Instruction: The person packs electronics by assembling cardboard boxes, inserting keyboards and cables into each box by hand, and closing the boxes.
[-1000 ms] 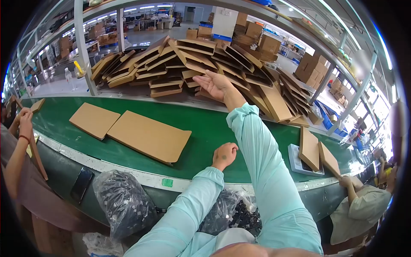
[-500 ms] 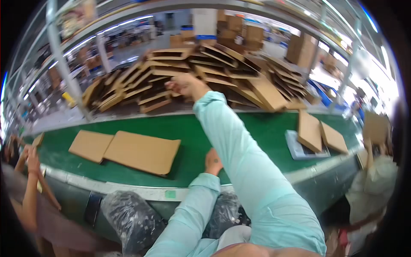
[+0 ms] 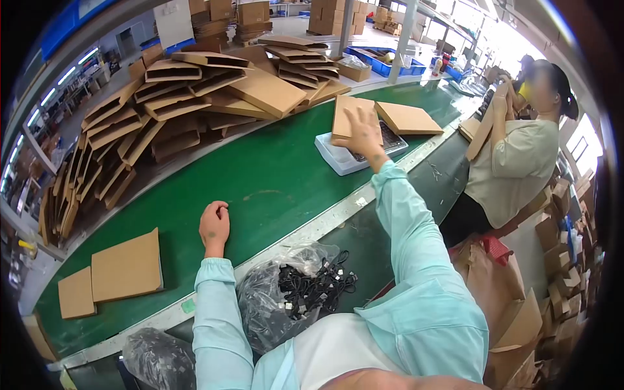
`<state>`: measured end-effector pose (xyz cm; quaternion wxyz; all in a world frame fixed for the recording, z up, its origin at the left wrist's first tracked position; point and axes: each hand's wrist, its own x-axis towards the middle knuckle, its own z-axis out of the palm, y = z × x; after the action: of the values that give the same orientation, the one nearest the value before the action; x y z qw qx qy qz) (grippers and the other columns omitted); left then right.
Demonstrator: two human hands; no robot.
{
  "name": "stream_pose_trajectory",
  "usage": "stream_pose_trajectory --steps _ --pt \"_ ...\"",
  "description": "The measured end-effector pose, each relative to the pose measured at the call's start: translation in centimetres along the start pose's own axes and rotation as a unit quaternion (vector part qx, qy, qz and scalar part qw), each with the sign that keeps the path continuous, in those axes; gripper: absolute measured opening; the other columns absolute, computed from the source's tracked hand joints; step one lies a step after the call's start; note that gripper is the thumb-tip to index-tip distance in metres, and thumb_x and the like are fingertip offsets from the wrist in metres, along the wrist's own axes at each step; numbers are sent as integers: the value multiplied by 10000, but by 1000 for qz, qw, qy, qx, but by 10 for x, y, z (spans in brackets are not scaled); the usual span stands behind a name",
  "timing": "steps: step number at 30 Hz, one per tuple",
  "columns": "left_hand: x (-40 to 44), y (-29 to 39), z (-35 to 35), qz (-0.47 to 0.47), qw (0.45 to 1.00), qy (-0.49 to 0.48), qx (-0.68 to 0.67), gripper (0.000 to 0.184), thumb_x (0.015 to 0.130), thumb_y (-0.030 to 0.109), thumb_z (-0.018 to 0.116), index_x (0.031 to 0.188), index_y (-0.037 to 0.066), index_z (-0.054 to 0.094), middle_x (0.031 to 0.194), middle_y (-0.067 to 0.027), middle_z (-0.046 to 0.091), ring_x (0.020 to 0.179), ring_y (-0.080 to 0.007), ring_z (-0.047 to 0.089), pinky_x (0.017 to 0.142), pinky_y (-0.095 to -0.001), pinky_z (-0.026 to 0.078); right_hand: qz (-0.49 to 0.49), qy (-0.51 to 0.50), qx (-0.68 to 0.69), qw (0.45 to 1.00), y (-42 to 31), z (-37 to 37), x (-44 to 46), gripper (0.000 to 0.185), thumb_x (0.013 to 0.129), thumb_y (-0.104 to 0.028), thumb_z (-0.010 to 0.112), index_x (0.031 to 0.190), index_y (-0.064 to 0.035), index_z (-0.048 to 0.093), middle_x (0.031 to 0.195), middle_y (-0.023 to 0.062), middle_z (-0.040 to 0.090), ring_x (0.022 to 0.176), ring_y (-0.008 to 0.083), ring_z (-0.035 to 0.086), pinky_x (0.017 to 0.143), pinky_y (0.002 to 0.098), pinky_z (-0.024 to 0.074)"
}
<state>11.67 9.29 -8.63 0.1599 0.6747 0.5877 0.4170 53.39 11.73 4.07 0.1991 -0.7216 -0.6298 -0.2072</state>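
My right hand (image 3: 365,134) reaches far to the right, its fingers spread over a flat cardboard box (image 3: 348,107). Beneath that box is a translucent tray (image 3: 335,159) with dark contents partly showing. A second flat box (image 3: 411,119) leans across the tray's right side. My left hand (image 3: 214,225) is over the green belt (image 3: 273,195), fingers curled in, with nothing visible in them. Below it, by the belt's near edge, an open plastic bag (image 3: 257,305) holds a tangle of black cables (image 3: 312,284) with white and metal plugs.
Open-ended cardboard sleeves (image 3: 172,97) are heaped along the belt's far side. Two flat boxes (image 3: 127,265) lie on the belt at left. Another plastic bag (image 3: 156,354) stands low at left. A co-worker (image 3: 513,162) holds cardboard at right; blue crates (image 3: 383,62) stand behind.
The view has turned to the right. My right hand has left the heap of sleeves and come over the box on the tray. My left hand now shows clearly over the belt.
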Motion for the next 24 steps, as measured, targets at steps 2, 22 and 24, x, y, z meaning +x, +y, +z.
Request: stream_pose_trajectory --steps 2,22,24 --pt "-1 -1 -2 13 1000 5 -8 120 912 132 570 947 85 675 854 -67 646 727 -218 615 673 -337 496 115 -85 -49 989 36 -7 -14 999 612 -444 892 1469 -222 427 1534 177 330 1318 365 473 1074 453 412" --pt "76 134 -163 -31 837 -163 -521 744 1010 628 306 1424 13 365 1294 -188 594 1047 -257 653 856 -384 547 -376 233 238 865 29 -108 -154 505 763 -36 769 1240 -15 603 1332 205 564 1183 401 604 912 413 580" --pt "91 159 -214 19 839 -212 -500 724 1009 608 355 1411 7 403 1250 -172 627 1049 -238 656 871 -358 538 -422 237 280 829 6 -113 -152 486 759 -23 763 1222 -25 614 1318 201 571 1156 430 614 881 432 594"
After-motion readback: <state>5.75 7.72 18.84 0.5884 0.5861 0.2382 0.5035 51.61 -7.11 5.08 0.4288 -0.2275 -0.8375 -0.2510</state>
